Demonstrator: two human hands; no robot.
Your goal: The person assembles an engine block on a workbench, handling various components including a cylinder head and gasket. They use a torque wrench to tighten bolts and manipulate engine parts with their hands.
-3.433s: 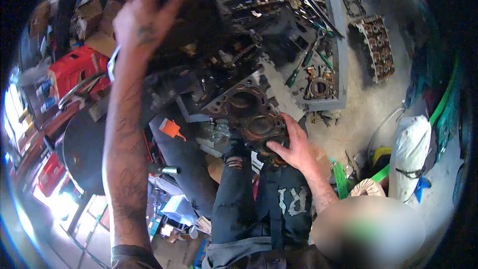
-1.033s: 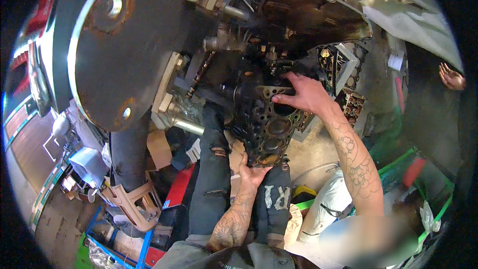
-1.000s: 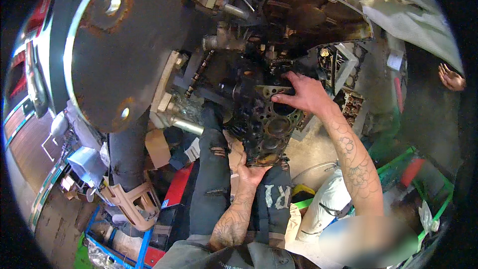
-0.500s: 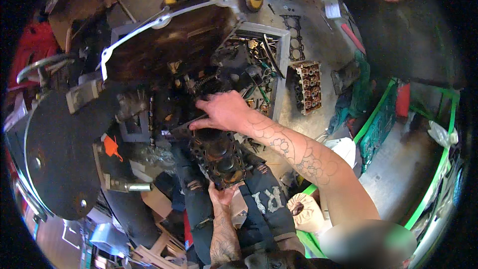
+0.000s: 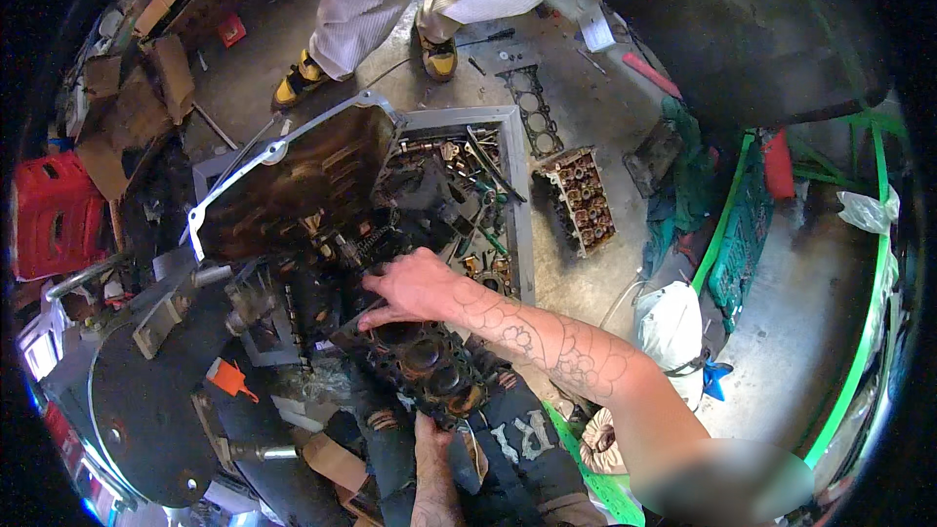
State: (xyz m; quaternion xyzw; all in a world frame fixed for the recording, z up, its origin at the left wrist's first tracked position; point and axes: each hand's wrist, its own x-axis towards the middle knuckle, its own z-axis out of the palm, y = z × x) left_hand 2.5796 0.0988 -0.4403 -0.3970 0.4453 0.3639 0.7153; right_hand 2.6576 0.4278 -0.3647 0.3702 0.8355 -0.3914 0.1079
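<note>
A dark, greasy engine block (image 5: 427, 368) with round bores lies over my lap, its top face toward me. My right hand (image 5: 415, 288) reaches across from the right and grips the block's far end, thumb and fingers over its edge. Under the near end my left hand (image 5: 430, 432) holds the block; its fingers are mostly hidden beneath. Just past my right hand are dark engine parts, a coil spring among them, too shadowed to tell apart. Behind them stands a large brown-stained cover (image 5: 317, 166) with a bright metal rim.
A grey-framed tray (image 5: 517, 176) holds loose parts and tools. On the floor to its right lie a cylinder head (image 5: 583, 203) and a long gasket (image 5: 534, 112). Another person (image 5: 376, 15) stands at the far side. A round dark plate (image 5: 146, 410) is at left, a green case (image 5: 740, 259) at right.
The view has tilted up and shifted, so the scene sits lower and more of the other person's legs shows. Both hands stay on the engine block.
</note>
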